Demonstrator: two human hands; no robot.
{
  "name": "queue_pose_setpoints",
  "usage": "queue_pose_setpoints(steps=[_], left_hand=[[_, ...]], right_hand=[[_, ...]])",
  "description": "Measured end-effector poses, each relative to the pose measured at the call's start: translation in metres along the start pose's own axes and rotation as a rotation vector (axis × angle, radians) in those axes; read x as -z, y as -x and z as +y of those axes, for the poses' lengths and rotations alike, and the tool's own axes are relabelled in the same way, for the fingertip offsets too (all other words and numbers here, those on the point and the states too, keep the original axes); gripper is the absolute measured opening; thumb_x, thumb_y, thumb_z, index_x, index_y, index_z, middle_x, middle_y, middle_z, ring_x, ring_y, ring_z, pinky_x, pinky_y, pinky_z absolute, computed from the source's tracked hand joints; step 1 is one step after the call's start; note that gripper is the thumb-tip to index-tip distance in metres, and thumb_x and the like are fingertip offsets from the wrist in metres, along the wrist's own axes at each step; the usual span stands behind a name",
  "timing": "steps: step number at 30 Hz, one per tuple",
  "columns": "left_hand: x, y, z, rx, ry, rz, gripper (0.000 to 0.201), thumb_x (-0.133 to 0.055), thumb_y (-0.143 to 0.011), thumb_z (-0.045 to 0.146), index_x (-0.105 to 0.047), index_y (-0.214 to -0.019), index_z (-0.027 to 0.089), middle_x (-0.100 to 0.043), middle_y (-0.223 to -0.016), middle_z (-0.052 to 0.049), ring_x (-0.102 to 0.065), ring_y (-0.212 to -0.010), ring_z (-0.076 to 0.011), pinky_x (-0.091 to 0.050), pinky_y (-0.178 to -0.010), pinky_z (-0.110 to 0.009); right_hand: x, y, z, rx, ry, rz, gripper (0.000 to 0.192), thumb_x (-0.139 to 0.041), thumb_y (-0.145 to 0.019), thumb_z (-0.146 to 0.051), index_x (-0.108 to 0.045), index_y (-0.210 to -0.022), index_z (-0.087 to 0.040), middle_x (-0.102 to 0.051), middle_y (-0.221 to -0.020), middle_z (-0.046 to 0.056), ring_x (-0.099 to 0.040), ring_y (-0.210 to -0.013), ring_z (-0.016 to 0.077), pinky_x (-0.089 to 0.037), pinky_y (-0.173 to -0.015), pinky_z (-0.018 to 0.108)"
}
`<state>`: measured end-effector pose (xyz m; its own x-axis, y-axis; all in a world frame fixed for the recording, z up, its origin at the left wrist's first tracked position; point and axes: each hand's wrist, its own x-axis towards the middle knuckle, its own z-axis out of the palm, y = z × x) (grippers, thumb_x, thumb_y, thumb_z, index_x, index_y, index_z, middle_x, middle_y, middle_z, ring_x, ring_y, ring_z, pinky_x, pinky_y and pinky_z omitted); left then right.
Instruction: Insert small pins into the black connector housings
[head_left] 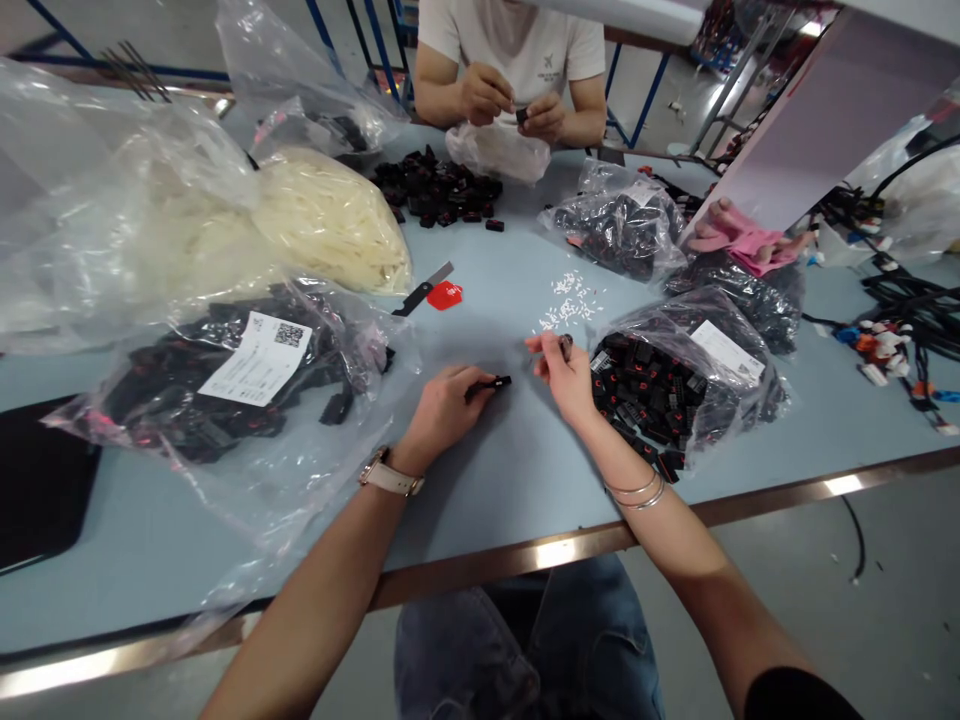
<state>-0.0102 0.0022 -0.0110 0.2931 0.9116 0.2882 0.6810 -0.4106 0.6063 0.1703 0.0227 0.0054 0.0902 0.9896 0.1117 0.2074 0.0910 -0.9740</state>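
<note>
My left hand (pixel 444 408), a watch on its wrist, pinches a small black plastic connector (pixel 501 382) just above the table. To its right, my right hand (pixel 567 378) is raised with its fingers drawn together; a small dark thing (pixel 565 346) shows at them, too small to name. Just beyond that hand lies a scatter of tiny white pieces (pixel 571 300). Beside my right wrist, an open clear bag (pixel 724 385) spills black connectors with red parts (pixel 637 385) onto the table.
A utility knife (pixel 424 290) and a red piece (pixel 445 295) lie ahead. Bags of black parts (pixel 225 390) and cream pieces (pixel 330 220) fill the left. Across the table (pixel 487 270), another person (pixel 510 70) handles a black part behind a connector pile (pixel 435 190). Cables (pixel 911 300) lie right.
</note>
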Motion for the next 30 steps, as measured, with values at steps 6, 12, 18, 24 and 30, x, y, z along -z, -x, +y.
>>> queue_pose_setpoints(steps=[6,12,18,24,30], left_hand=[[-0.001,0.000,-0.002,0.015,-0.003,0.002,0.011,-0.058,-0.081,0.022,-0.065,-0.088,0.018,-0.066,-0.080,-0.004,-0.060,-0.075,-0.0179,-0.047,-0.068,-0.029],[-0.001,0.000,-0.001,0.024,0.028,-0.008,0.012,-0.057,-0.081,0.023,-0.065,-0.088,0.018,-0.066,-0.079,-0.004,-0.059,-0.074,-0.0175,-0.046,-0.068,-0.028],[0.000,0.000,0.000,0.032,0.015,-0.017,0.013,-0.056,-0.081,0.024,-0.066,-0.087,0.017,-0.065,-0.078,-0.005,-0.058,-0.073,-0.0181,-0.046,-0.068,-0.029],[0.001,-0.001,0.000,0.033,0.014,-0.020,0.011,-0.055,-0.081,0.023,-0.065,-0.086,0.019,-0.066,-0.078,-0.003,-0.059,-0.074,-0.0172,-0.046,-0.068,-0.028],[0.000,0.000,-0.001,0.040,0.014,-0.026,0.012,-0.056,-0.081,0.025,-0.065,-0.085,0.019,-0.066,-0.080,-0.004,-0.060,-0.075,-0.0177,-0.047,-0.068,-0.028]], right_hand=[[-0.003,0.016,-0.007,0.220,0.168,-0.016,0.054,-0.026,-0.094,-0.051,-0.067,-0.079,-0.019,-0.066,-0.074,0.005,-0.062,-0.069,0.0147,-0.046,-0.066,0.026],[-0.005,0.020,-0.007,0.260,0.364,-0.012,0.055,-0.023,-0.094,-0.049,-0.064,-0.073,-0.019,-0.060,-0.058,0.002,-0.058,-0.057,0.0128,-0.041,-0.058,0.023],[-0.008,0.021,-0.010,0.334,0.450,-0.063,0.051,-0.023,-0.095,-0.042,-0.063,-0.074,-0.019,-0.061,-0.060,0.002,-0.056,-0.056,0.0124,-0.041,-0.060,0.023],[-0.008,0.021,-0.008,0.347,0.489,-0.102,0.049,-0.023,-0.096,-0.039,-0.063,-0.076,-0.019,-0.061,-0.062,0.003,-0.058,-0.059,0.0131,-0.041,-0.062,0.023],[-0.010,0.020,-0.007,0.344,0.491,-0.109,0.047,-0.024,-0.096,-0.039,-0.062,-0.076,-0.019,-0.063,-0.068,0.004,-0.059,-0.066,0.0139,-0.042,-0.067,0.024]])
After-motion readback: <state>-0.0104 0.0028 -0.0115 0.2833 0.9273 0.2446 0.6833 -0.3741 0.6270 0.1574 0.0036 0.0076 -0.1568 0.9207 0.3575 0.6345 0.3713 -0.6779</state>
